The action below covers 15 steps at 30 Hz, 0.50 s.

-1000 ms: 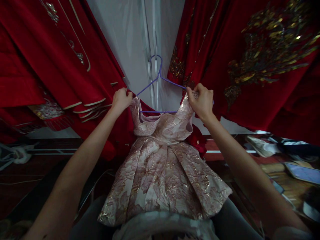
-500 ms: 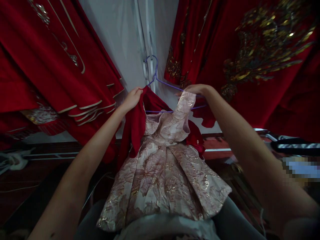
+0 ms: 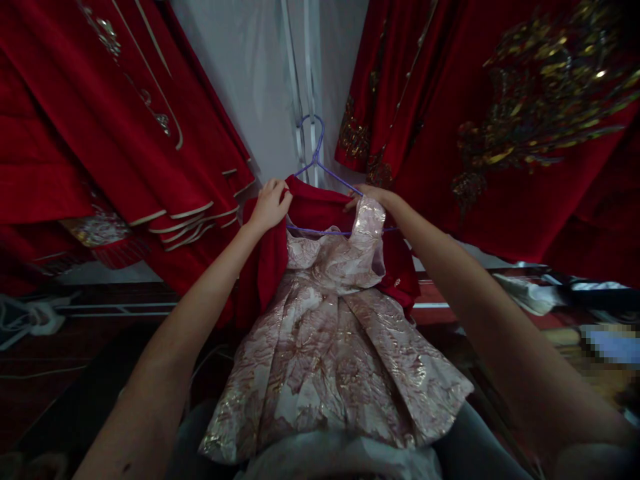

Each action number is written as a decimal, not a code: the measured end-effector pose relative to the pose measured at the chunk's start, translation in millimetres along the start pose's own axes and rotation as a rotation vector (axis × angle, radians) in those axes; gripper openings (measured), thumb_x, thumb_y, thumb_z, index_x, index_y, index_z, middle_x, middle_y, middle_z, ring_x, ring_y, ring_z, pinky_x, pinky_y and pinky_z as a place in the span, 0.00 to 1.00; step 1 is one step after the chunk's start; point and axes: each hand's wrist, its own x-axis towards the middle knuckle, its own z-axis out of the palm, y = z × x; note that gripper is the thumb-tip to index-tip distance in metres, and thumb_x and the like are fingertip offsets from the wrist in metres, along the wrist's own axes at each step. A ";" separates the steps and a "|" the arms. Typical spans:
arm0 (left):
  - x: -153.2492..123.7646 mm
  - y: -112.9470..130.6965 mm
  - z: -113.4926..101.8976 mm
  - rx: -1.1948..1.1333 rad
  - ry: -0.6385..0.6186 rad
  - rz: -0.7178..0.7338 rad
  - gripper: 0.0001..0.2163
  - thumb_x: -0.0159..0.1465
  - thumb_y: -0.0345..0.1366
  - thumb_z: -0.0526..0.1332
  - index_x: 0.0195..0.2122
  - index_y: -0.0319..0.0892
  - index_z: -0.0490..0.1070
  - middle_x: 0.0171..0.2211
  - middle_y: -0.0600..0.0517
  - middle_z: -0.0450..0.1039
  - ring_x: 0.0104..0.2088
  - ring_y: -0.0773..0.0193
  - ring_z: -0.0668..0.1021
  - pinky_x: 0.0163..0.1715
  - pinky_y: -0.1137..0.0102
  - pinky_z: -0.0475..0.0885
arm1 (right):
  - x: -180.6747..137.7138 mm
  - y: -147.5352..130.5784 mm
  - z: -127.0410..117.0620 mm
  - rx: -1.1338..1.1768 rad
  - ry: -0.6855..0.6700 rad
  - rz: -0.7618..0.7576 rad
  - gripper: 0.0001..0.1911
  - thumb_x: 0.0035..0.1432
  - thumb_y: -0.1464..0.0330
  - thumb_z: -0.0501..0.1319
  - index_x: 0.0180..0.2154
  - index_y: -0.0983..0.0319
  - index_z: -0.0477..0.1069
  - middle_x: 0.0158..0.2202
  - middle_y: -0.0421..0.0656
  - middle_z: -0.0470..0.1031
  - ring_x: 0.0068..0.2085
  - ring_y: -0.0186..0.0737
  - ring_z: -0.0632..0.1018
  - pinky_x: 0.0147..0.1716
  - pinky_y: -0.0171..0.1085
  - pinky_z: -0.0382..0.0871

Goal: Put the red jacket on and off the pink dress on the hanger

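A pale pink and gold brocade dress (image 3: 325, 360) hangs from a purple wire hanger (image 3: 336, 175) in front of me. Behind its bodice is a red jacket (image 3: 320, 205), with a sleeve draping down at the left. My left hand (image 3: 273, 205) is closed on the red cloth at the hanger's left shoulder. At the right shoulder, my right hand (image 3: 373, 195) rests by the hanger and the dress strap, touching the red cloth behind. Its fingers are partly hidden behind the strap, so I cannot tell what they grip.
Red garments with pale trim (image 3: 150, 133) hang at the left. More red garments with gold sequin embroidery (image 3: 540, 100) hang at the right. Pale straps (image 3: 309, 80) run down the grey backdrop to the hanger's hook. White cords (image 3: 37, 317) lie on the left.
The red jacket now stretches across behind the dress neckline to the right shoulder. My right hand has shifted slightly inward and down. The view has moved a little.
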 end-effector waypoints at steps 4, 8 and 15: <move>-8.1 9.9 16.1 0.124 0.133 -0.065 0.07 0.63 0.36 0.51 0.38 0.41 0.66 0.43 0.42 0.67 0.49 0.51 0.69 0.50 0.57 0.62 | -5.0 -2.7 -7.6 -0.222 0.204 -0.051 0.18 0.40 0.62 0.69 0.33 0.60 0.67 0.28 0.41 0.71 0.31 0.41 0.73 0.33 0.41 0.68; -11.1 13.0 28.1 0.220 0.173 -0.071 0.08 0.63 0.36 0.51 0.38 0.40 0.65 0.44 0.40 0.66 0.50 0.49 0.68 0.49 0.55 0.62 | -19.1 2.3 -25.7 -0.306 0.428 -0.094 0.14 0.45 0.66 0.64 0.36 0.59 0.67 0.31 0.42 0.73 0.33 0.42 0.73 0.34 0.40 0.68; -16.5 15.0 40.4 0.273 0.140 -0.061 0.05 0.61 0.33 0.52 0.37 0.39 0.64 0.42 0.40 0.67 0.47 0.49 0.70 0.47 0.56 0.63 | -37.7 39.5 -67.8 -0.267 0.483 -0.091 0.13 0.46 0.74 0.58 0.38 0.64 0.70 0.35 0.47 0.76 0.36 0.42 0.75 0.37 0.39 0.68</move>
